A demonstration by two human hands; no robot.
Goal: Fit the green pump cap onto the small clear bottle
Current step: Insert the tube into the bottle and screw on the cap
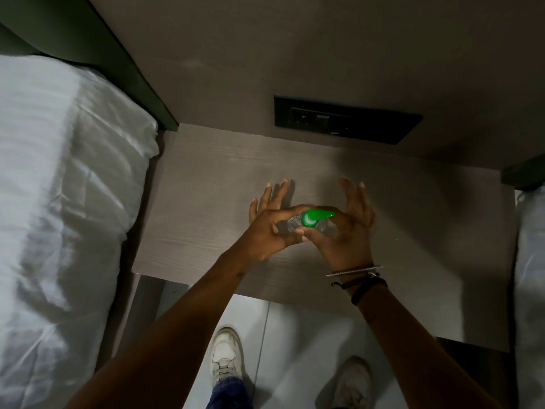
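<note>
The small clear bottle (pixel 292 223) is held above the wooden bedside table (pixel 206 184). The green pump cap (pixel 315 216) sits at its top, nozzle pointing right. My left hand (pixel 269 228) pinches the bottle with thumb and forefinger, its other fingers spread out. My right hand (pixel 348 228) grips the cap's collar with thumb and forefinger, the rest of its fingers raised. Most of the bottle's body is hidden by the two hands. Whether the cap is fully seated cannot be told.
A bed with white sheets (pixel 59 202) lies to the left. More white bedding (pixel 530 276) is at the right edge. A black socket panel (pixel 345 119) is on the wall behind the table. My white shoes (pixel 225 354) stand on the tiled floor below.
</note>
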